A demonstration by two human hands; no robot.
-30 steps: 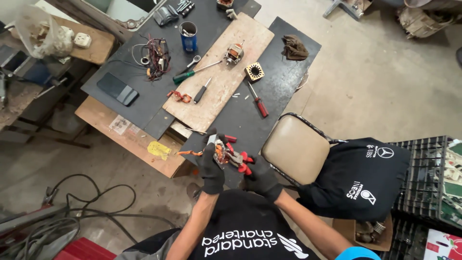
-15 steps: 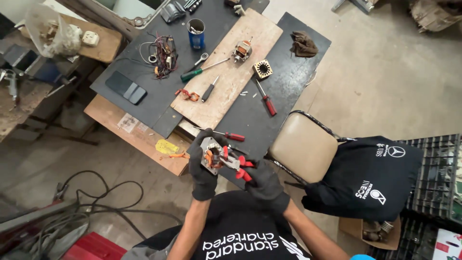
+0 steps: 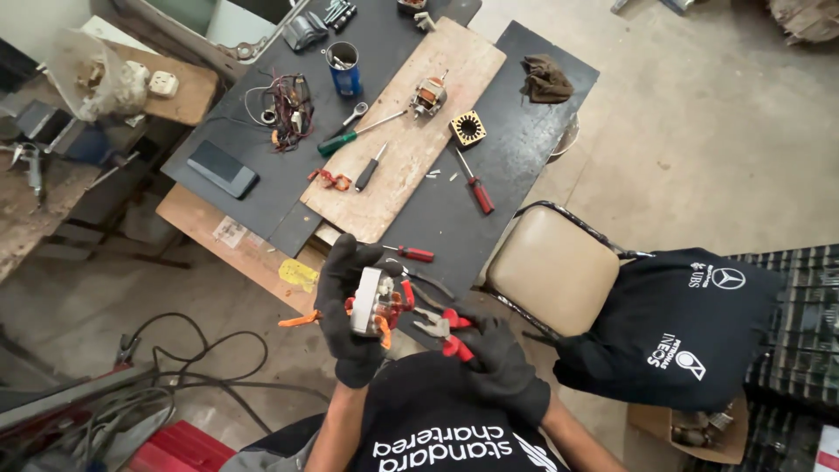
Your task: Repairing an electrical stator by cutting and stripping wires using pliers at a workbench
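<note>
Both my hands wear black gloves. My left hand (image 3: 345, 301) grips a small grey motor part (image 3: 371, 301) with red and orange wires hanging off it, held upright in front of my chest. My right hand (image 3: 500, 363) holds red-handled pliers (image 3: 441, 330), whose jaws point left at the wired side of the part. Both hands are near the front edge of the black work table (image 3: 516, 140). A red-handled screwdriver (image 3: 411, 253) lies on the table just above my hands.
A wooden board (image 3: 419, 149) carries a small motor (image 3: 428, 94), a square stator (image 3: 468, 128), a green-handled screwdriver (image 3: 350, 138) and a black one (image 3: 369, 170). A blue can (image 3: 343, 65), phone (image 3: 223, 168), tan chair (image 3: 551, 271) and black jacket (image 3: 682, 323) are nearby. Cables (image 3: 175, 367) lie on the floor.
The view has moved closer to the table. My hands have turned the motor part more upright, and the pliers have shifted to its right side.
</note>
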